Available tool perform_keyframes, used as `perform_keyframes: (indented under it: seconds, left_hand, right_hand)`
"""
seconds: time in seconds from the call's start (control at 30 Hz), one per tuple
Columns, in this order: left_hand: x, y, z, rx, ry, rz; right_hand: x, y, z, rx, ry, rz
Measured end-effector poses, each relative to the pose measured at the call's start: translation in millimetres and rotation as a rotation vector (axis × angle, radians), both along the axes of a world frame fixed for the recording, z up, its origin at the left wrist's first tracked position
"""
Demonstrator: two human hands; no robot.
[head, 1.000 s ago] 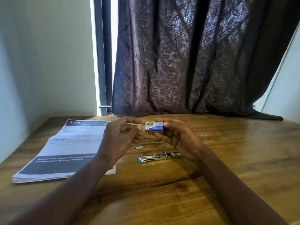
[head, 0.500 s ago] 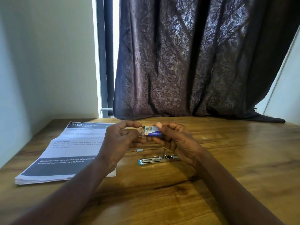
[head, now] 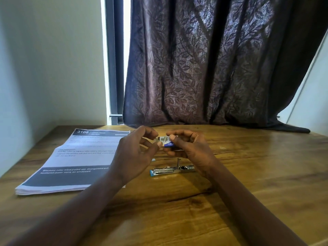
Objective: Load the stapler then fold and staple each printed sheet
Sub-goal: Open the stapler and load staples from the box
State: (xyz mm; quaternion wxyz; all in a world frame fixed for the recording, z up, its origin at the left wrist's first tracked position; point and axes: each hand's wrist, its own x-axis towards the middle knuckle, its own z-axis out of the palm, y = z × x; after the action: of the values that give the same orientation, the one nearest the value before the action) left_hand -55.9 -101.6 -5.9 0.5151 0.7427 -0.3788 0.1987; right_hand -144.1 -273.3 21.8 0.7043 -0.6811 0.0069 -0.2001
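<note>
Two hands hold a small blue-and-white staple box [head: 167, 141] above a wooden surface [head: 248, 174]: the left hand [head: 134, 153] pinches its left end, the right hand [head: 191, 150] grips the other. Below lies an opened stapler [head: 171, 170]; a stack of printed sheets [head: 76, 160] rests at left.

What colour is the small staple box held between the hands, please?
The staple box is blue and white, seen in the head view.

A brown wood-grain table [head: 257, 174] meets a plain pale wall [head: 53, 59]. Behind it hangs a dark purple leaf-patterned curtain [head: 213, 68] (daylight glows through), beside a narrow dark window frame [head: 115, 59].
</note>
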Motion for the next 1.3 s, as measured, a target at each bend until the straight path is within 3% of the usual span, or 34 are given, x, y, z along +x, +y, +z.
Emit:
perform_keyframes:
  seconds: [0.27, 0.6, 0.77, 1.3]
  left_hand:
    - [7.8, 2.6, -1.2, -0.061, 0.124, -0.058]
    - [2.0, 10.0, 4.2, 0.16, -0.284, -0.036]
    - [1.9, 10.5, 5.7, 0.2, -0.377, -0.038]
    - [6.2, 2.6, -2.8, 0.09, -0.104, -0.029]
  right_hand:
    - [1.6, -0.1, -2.0, -0.084, 0.013, -0.005]
    - [2.0, -2.8, -4.5, -0.066, 0.02, -0.008]
    - [5.0, -3.6, -5.0, -0.04, 0.047, 0.001]
    - [4.8, -8.4, -7.5, -0.051, 0.059, 0.041]
